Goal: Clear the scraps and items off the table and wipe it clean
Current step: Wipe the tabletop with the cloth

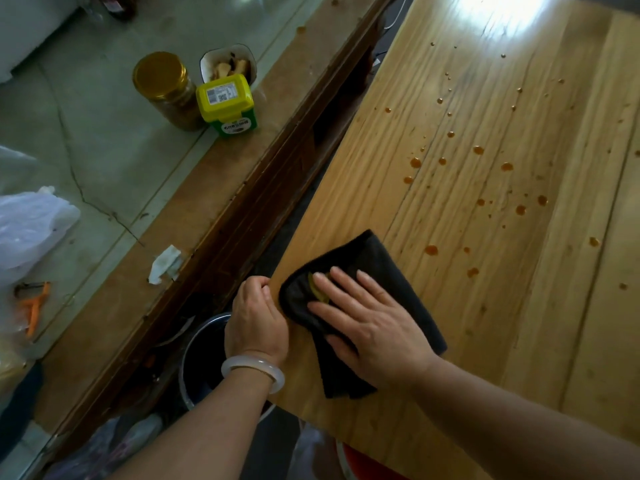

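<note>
Black cloth (381,261) lies beneath fingers (343,285) of right hand (377,334)

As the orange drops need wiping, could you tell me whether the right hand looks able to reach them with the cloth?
Probably yes: the right hand lies flat on the dark cloth, and only bare table separates it from the nearest orange drops.

Right hand (375,329) presses a dark cloth (372,258) on the spattered table (502,323).

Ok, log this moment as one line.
step: wiping; right hand: flat on dark folded cloth; left hand: curled beside light wooden table edge; orange-brown droplets: unwiped
</note>
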The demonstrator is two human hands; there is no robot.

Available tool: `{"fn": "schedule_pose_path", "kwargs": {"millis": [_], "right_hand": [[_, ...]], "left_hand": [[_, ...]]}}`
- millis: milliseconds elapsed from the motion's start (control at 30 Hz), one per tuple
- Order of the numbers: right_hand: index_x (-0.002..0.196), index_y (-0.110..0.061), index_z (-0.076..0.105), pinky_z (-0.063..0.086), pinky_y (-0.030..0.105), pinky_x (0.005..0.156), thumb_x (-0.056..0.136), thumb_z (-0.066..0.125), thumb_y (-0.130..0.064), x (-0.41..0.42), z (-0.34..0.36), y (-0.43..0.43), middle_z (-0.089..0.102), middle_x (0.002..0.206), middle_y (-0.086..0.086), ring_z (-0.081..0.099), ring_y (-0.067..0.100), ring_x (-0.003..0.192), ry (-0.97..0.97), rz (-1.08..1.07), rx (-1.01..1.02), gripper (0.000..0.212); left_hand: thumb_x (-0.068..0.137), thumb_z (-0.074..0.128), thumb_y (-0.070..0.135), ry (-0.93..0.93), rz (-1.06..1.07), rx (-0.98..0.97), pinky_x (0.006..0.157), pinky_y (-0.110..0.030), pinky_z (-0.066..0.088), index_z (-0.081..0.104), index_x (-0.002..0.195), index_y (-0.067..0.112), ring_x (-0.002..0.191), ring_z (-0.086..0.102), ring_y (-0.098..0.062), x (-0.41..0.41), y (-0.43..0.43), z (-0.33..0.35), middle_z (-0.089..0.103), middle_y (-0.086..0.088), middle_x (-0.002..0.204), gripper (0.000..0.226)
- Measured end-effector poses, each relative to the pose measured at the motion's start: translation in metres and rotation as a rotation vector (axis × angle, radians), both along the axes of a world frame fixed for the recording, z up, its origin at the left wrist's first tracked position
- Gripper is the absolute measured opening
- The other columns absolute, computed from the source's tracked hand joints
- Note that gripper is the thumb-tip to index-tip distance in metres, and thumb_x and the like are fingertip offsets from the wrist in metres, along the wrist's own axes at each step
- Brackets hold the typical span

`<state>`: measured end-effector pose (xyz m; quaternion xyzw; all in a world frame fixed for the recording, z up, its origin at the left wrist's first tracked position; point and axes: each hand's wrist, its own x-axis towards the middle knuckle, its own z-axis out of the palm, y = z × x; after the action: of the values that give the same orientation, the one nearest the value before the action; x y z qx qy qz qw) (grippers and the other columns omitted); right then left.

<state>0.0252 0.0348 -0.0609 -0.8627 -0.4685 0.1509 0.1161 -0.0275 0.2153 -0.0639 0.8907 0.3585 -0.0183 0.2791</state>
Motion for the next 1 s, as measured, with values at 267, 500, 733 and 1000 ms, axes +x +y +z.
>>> {"fn": "schedule_pose_path", "kwargs": {"millis": [267, 500, 733, 1000], "right_hand": [[0.147, -0.035, 0.042, 0.007, 0.041, 0.124, 0.1, 0.041, -0.044, 0.026, -0.001, -0.014, 0.019, 0.163, -0.007, 0.004, 0.015, 0.153, -0.017, 0.241, 0.035, 0.048], [0.15, -0.036, 0.036, 0.006, 0.043, 0.124, 0.099, 0.041, -0.048, 0.062, -0.003, -0.002, 0.012, 0.165, -0.008, -0.002, 0.012, 0.153, -0.036, 0.065, 0.005, 0.053], [0.153, -0.033, 0.033, 0.004, 0.042, 0.125, 0.102, 0.029, -0.05, 0.088, -0.003, 0.02, 0.01, 0.165, -0.006, -0.004, 0.012, 0.153, -0.067, -0.283, 0.0, 0.054], [0.156, -0.03, 0.024, -0.001, 0.043, 0.124, 0.104, 0.028, -0.047, 0.059, -0.002, 0.022, 0.002, 0.166, -0.003, -0.01, 0.015, 0.152, -0.019, -0.483, 0.019, 0.054]], "left_hand": [[0.099, 0.031, 0.016, -0.001, 0.002, 0.033, 0.068, -0.029, 0.036, 0.053, 0.116, 0.008, 0.097, 0.056, -0.024, 0.003, -0.002, -0.002, 0.058, -0.008, 0.113, 0.029], [0.098, 0.032, 0.017, -0.004, -0.002, 0.044, 0.067, -0.028, 0.036, 0.053, 0.114, 0.009, 0.092, 0.056, -0.021, 0.002, -0.002, -0.003, 0.059, -0.007, 0.109, 0.028], [0.098, 0.031, 0.016, 0.002, 0.002, 0.041, 0.066, -0.026, 0.035, 0.053, 0.115, 0.008, 0.086, 0.05, -0.013, 0.002, -0.004, 0.0, 0.059, -0.007, 0.108, 0.029], [0.099, 0.03, 0.017, 0.005, 0.004, 0.034, 0.066, -0.028, 0.036, 0.052, 0.117, 0.008, 0.085, 0.046, -0.011, -0.001, -0.005, 0.001, 0.057, -0.007, 0.112, 0.03]]}}
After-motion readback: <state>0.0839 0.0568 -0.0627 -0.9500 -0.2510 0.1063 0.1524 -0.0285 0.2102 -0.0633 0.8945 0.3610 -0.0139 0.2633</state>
